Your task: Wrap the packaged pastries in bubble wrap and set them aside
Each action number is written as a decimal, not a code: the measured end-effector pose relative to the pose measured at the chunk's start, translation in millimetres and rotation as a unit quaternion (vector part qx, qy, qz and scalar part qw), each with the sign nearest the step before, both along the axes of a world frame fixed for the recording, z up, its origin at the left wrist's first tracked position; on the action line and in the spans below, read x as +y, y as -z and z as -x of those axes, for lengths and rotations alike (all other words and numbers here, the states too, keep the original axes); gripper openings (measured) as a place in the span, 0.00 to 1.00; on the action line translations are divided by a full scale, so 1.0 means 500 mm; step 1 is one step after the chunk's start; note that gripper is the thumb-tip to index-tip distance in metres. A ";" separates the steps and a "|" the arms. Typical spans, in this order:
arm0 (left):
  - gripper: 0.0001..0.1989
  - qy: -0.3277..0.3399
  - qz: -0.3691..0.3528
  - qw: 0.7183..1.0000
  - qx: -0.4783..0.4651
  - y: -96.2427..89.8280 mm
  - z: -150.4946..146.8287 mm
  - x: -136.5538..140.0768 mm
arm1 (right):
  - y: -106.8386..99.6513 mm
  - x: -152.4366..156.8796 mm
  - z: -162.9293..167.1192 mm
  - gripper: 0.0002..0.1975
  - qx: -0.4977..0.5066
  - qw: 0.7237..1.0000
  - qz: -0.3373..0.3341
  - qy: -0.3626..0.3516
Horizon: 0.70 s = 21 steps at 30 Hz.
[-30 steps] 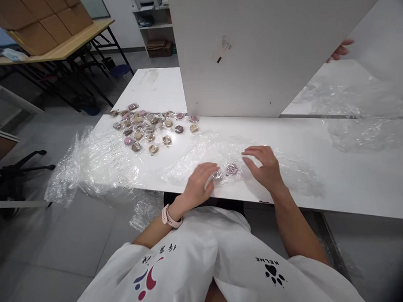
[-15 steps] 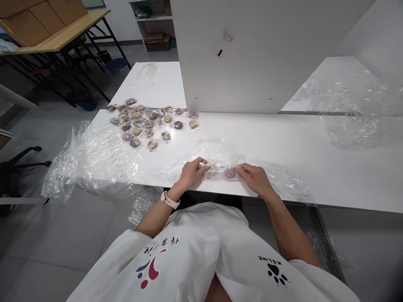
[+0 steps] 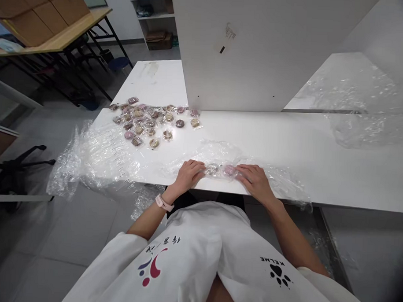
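At the table's front edge, a pink round piece in clear wrapping (image 3: 229, 170) and a pale greyish one (image 3: 212, 170) lie side by side under a sheet of clear plastic wrap (image 3: 219, 149). My left hand (image 3: 189, 175) grips the plastic at the left end, its fingertips beside the pale piece. On the other side my right hand (image 3: 255, 182) has its fingers closed on the plastic, touching the pink piece's right edge. Both thumbs are partly hidden. Up and to the left, several small wrapped round pieces (image 3: 139, 129), pink, tan and brown, lie in a loose pile.
A large bundle of clear plastic bags (image 3: 102, 154) hangs over the table's left front edge. More clear plastic film (image 3: 361, 130) lies at the right. A tall white panel (image 3: 244, 73) stands along the back of the white table (image 3: 307, 141).
My fingers have shifted from a pinch to lying lower along both ends of the plastic. The pink piece shows more fully between my hands. The view has moved slightly.
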<state>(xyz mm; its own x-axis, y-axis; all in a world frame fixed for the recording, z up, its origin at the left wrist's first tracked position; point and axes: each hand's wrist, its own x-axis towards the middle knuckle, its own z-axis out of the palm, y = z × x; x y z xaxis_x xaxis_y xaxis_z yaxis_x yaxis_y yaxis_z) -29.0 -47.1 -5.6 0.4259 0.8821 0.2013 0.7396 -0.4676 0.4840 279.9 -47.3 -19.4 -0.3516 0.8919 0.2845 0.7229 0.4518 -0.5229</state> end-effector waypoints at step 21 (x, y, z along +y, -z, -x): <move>0.26 -0.218 0.043 0.974 0.033 0.013 -0.111 0.081 | 0.022 0.045 0.075 0.16 0.002 0.992 -0.052 0.112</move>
<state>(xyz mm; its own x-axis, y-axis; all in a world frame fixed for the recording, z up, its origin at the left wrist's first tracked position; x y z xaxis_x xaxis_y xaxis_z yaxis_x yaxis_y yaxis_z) 26.6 -6.5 -11.9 0.0157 0.9945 0.1037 0.8895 -0.0613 0.4528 242.6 -24.9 -30.4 -0.1474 0.9132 0.3800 0.8091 0.3324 -0.4847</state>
